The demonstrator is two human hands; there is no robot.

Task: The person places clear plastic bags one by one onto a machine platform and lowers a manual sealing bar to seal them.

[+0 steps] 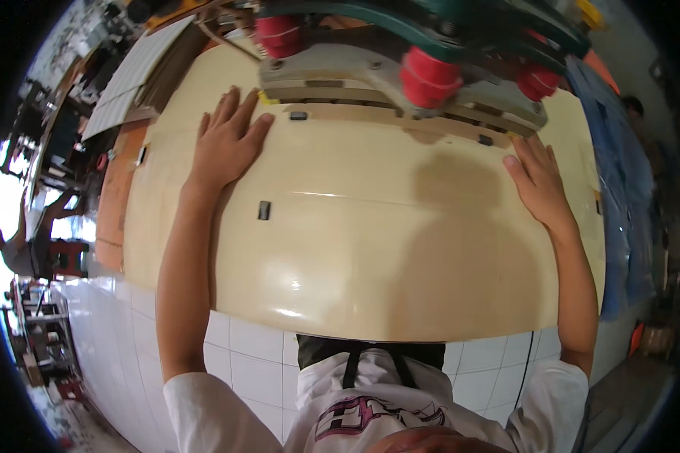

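My left hand [230, 143] lies palm down with its fingers spread on a large cream-coloured tabletop [317, 249], by the left end of a machine's grey metal plate [332, 72]. On the other side my right hand [540, 181] rests with fingers stretched forward, the fingertips close to the plate's right end. Neither hand holds anything. A tan strip [355, 115] runs along the plate's front edge between them. Small dark blocks sit on the surface: one dark block [298, 116] near my left thumb, another dark block [484, 140] near my right hand.
Overhead is the machine's green frame [378, 26] with red cylindrical parts [431, 75]. A third dark block [264, 210] lies nearer me. Stacked grey-white sheets [140, 72] stand at the back left. Blue plastic sheeting [619, 189] hangs at the right edge. A person [26, 245] sits far left.
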